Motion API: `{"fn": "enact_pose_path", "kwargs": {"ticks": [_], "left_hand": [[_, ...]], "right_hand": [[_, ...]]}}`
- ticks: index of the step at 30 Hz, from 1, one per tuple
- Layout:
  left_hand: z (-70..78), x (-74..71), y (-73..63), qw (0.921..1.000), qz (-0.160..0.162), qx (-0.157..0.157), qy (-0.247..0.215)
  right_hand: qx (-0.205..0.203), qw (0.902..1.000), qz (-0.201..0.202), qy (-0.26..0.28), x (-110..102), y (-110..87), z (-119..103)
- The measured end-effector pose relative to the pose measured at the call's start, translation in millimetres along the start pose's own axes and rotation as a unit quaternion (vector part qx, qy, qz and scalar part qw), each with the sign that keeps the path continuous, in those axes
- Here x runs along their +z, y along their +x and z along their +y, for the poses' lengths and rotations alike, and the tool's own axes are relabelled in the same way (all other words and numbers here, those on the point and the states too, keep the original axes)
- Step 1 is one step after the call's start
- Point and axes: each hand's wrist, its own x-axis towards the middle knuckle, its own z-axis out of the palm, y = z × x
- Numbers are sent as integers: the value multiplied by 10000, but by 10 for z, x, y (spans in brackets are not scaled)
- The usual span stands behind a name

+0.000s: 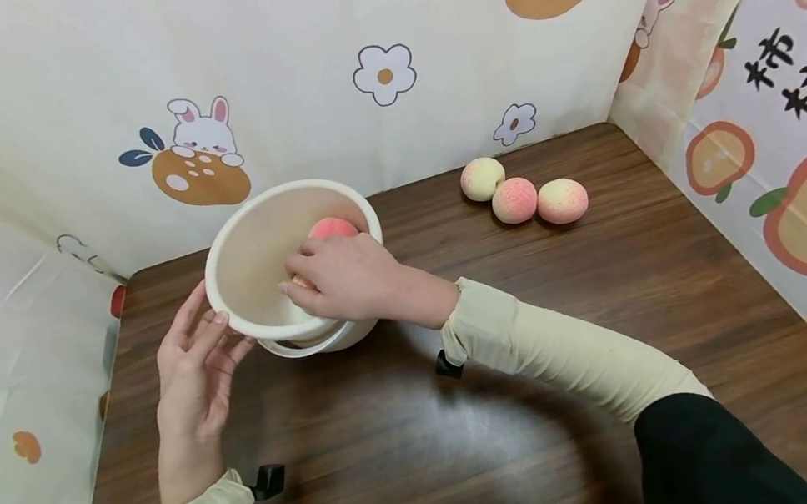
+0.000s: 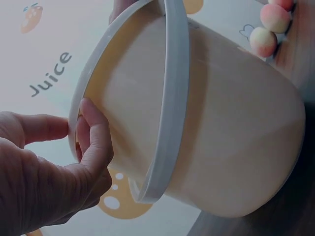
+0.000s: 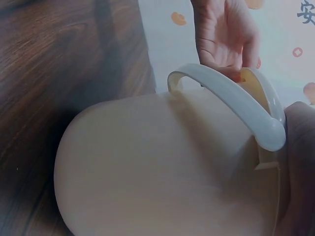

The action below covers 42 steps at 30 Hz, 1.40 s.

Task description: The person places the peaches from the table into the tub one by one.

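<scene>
A cream-white bucket (image 1: 241,259) stands at the back left of the table, its handle (image 1: 309,347) hanging down at the front. My left hand (image 1: 194,366) pinches its rim on the left side, thumb against the edge and fingers round it, as the left wrist view shows. My right hand (image 1: 346,276) reaches over the right side of the rim into the bucket. Its curled fingers and thumb hold a peach (image 1: 304,282), mostly hidden by the hand. Another pink peach (image 1: 332,228) shows inside the bucket just beyond the knuckles.
Three pink-and-yellow peaches, a back one (image 1: 482,179), a middle one (image 1: 514,200) and a right one (image 1: 563,201), lie together toward the back right of the dark wooden table (image 1: 425,426). Printed cloth (image 1: 306,71) hangs along the back and both sides.
</scene>
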Motion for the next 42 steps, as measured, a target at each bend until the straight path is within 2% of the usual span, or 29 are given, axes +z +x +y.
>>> {"fn": "enact_pose_path", "kwargs": {"ticks": [12, 30, 42], "left_hand": [[-18, 16, -14, 9999, 90, 30, 60], [-32, 6, -17, 9999, 134, 17, 59], [-35, 1, -14, 9996, 149, -1, 243]], "right_hand": [[192, 9992, -329, 152, -7, 3, -2], [111, 9997, 188, -63, 37, -23, -8], [108, 9987, 487, 69, 57, -71, -2]]}}
